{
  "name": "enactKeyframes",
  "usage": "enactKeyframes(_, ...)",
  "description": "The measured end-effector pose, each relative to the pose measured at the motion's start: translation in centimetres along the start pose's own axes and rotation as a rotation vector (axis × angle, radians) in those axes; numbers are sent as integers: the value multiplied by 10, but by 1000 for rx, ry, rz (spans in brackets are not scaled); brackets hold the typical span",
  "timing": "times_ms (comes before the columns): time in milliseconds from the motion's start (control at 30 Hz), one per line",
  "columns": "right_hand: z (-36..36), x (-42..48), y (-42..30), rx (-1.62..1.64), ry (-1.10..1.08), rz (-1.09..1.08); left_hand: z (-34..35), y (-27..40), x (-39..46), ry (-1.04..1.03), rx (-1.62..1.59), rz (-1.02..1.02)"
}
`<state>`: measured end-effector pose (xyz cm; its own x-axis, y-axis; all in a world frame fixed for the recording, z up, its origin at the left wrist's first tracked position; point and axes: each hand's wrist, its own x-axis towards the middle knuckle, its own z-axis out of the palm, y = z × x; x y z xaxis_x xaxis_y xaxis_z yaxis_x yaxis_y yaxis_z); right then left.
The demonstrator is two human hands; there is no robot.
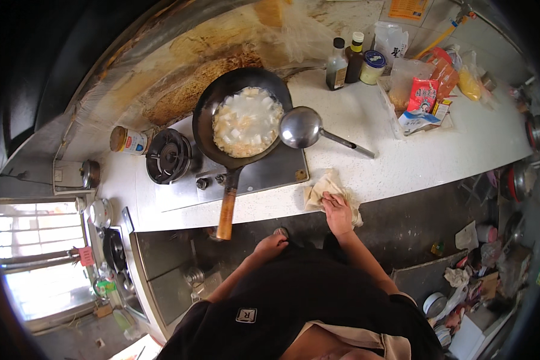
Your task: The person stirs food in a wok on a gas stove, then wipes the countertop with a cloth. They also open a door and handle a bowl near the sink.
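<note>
My right hand (pixel 337 211) rests on a crumpled beige cloth (pixel 317 191) at the counter's front edge, fingers on its folds; whether it grips the cloth is hard to tell. Close to my body, my left hand (pixel 271 245) has its fingers curled and shows nothing in it. A dark wok (pixel 207 135) with a wooden handle (pixel 226 216) stands on the gas stove, holding white cubes, apparently tofu, in cloudy bubbling liquid. Beside the wok's right rim lies a metal ladle (pixel 301 127), bowl facing down, its handle pointing right over the white counter.
Two sauce bottles (pixel 353 58) and a blue-lidded jar (pixel 372 67) stand at the back. Right of them, a tray (pixel 389 112) holds seasoning packets. An unused burner (pixel 168 155) and a yellow-lidded jar (pixel 128 140) are left of the wok. The wok handle juts past the counter edge.
</note>
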<state>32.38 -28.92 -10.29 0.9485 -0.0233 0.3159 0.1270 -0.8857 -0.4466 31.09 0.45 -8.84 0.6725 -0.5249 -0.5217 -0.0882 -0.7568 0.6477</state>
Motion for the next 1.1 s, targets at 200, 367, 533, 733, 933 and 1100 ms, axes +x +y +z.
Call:
enactKeyframes(200,-82,-23,150,-79,-3,-9,49,106,52,20,-51,-9)
enactKeyframes(367,-170,-44,337,-408,188,278,86,132,65,60,-75,-80)
enactKeyframes(533,-167,-31,380,-12,302,576,93,170,81,46,-104,-136)
enactKeyframes(733,-144,0,267,-36,151,134,96,183,96,33,-76,-172)
enactKeyframes(933,-217,22,456,-396,156,696,91,178,117,10,-41,-68)
enactKeyframes(1100,-193,-16,485,-319,268,721,69,175,139,-11,-27,-28)
